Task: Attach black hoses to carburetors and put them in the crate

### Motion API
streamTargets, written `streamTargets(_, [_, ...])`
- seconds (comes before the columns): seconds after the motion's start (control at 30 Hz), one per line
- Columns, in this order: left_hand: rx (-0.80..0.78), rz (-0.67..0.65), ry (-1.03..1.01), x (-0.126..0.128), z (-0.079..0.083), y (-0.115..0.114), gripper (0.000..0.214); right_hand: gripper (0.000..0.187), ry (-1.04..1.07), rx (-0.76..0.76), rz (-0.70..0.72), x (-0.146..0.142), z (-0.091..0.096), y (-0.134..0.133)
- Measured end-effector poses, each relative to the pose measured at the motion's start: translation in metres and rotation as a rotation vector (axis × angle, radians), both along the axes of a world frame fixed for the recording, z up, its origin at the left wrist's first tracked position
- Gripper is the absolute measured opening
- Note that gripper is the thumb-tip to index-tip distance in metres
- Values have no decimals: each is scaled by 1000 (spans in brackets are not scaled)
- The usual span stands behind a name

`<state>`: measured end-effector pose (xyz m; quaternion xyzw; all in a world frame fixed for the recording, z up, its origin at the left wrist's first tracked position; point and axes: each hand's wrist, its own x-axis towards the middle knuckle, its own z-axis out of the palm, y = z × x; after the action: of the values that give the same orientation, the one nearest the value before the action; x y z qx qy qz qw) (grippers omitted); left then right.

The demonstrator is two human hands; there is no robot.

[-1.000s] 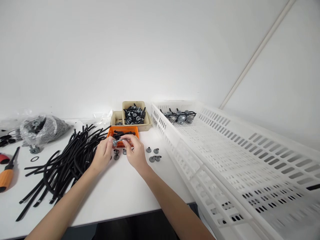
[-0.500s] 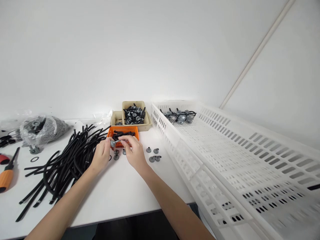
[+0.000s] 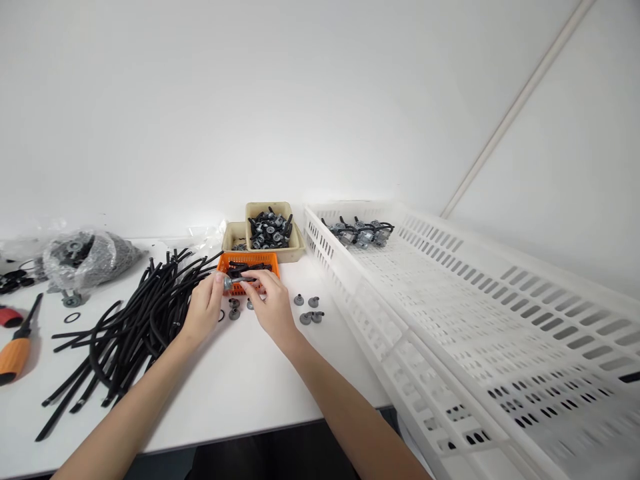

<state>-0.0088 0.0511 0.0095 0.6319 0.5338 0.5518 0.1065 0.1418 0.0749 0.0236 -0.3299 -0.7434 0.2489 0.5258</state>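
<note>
In front of the orange basket [image 3: 274, 259], my left hand [image 3: 203, 310] is closed in a pinch on a small round grey metal fitting [image 3: 228, 283]. My right hand [image 3: 273, 307] grips a short black rubber tube [image 3: 247, 279] at the fitting's stem. How far the tube sits over the stem is hidden by the fingers. Short black tubes lie in the basket behind. Below the hands, a few grey fittings [image 3: 234, 313] and a black ring [image 3: 221, 315] rest on the white table; several more fittings [image 3: 313, 303] lie to the right.
Long black hoses [image 3: 150, 313] spread across the table's left, near an orange-handled screwdriver [image 3: 15, 353] and a plastic bag [image 3: 103, 260] of parts. Behind, a beige bin [image 3: 267, 207] holds fittings with tubes. A large white crate [image 3: 360, 320] fills the right, with assembled parts [image 3: 363, 233] inside.
The hands stay nearly in place, still holding the fitting. More of the black tube now shows at my right fingertips. The whole view has shifted very slightly.
</note>
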Motion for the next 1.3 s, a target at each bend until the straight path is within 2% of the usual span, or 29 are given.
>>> streamTargets(0.17, [43, -11, -18, 0, -2, 4, 28, 16, 11, -32, -47, 1, -1, 3])
streamTargets(0.33, [68, -39, 13, -1, -8, 8, 27, 18, 29, -72, -87, 1, -3, 5])
streamTargets(0.57, [145, -23, 59, 1, -4, 3, 25, 19, 33, -84, -79, 1, -3, 5])
streamTargets(0.93, [274, 23, 114, 3, -4, 1, 35, 20, -17, -121, -94, 2, 0, 3])
streamTargets(1.13, [250, -22, 165, 1, -5, 1, 41, 23, -89, -139, -88, 1, -1, 3])
streamTargets(1.3, [245, -43, 182, 1, -4, 2, 43, 24, -68, -154, -80, 0, -1, 4])
